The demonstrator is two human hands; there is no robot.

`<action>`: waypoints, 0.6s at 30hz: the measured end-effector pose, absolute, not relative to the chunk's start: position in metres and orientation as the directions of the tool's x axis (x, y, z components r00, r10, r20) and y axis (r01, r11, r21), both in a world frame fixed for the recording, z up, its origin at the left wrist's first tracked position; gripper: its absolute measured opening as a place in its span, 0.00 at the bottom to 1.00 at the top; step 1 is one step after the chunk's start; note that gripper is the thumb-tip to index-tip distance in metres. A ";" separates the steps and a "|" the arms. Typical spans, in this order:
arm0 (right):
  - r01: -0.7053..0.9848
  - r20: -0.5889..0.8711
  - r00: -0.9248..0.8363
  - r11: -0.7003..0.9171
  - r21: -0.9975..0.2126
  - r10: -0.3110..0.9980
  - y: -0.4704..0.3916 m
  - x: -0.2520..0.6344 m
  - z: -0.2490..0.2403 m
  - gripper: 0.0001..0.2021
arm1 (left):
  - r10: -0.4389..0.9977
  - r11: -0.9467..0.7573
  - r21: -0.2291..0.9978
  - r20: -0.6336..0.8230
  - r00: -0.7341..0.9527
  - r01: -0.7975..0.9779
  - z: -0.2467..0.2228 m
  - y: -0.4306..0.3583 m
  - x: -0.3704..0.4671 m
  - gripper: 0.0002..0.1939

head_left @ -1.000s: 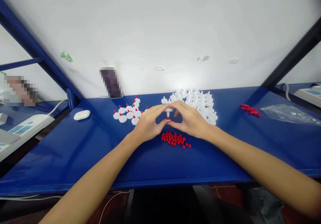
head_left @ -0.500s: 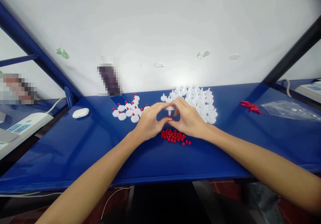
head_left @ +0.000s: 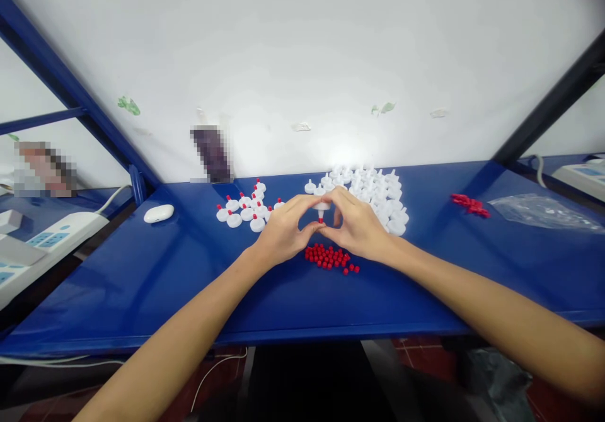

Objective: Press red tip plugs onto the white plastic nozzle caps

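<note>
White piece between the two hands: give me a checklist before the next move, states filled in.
1. White piece held by both left hand and right hand: ok.
2. Red tip on it, pointing down: ok.
3. Red tip fully seated: cannot tell, too small.
4. Loose red caps close by: ok, on the table's near side.
5. Red-tipped pieces apart from bare white pieces: ok, gap visible.
6. All pieces red-tipped: not ok.

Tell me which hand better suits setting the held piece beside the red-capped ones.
Likely the left hand: it is nearer the red-capped pieces; the right hand is nearer the plain pieces. Both pinch the held piece.
</note>
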State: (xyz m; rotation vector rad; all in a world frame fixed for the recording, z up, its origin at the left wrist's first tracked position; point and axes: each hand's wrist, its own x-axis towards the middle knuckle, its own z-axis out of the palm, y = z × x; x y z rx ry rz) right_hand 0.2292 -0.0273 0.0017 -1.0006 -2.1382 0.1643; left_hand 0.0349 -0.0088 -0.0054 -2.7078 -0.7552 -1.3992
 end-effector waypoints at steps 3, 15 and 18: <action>0.643 0.539 -0.410 0.652 -0.401 0.736 -0.024 0.229 -0.002 0.23 | 0.439 -0.871 0.218 0.749 0.497 0.440 -0.004 -0.006 0.031 0.23; 0.780 0.349 -0.497 0.585 -0.222 0.795 -0.001 0.236 -0.015 0.26 | 0.544 -0.782 0.057 0.548 0.635 0.621 -0.004 -0.002 0.025 0.15; 0.810 0.327 -0.484 0.557 -0.181 0.812 0.009 0.233 -0.014 0.25 | 0.568 -0.744 -0.001 0.524 0.635 0.668 -0.008 0.000 0.024 0.15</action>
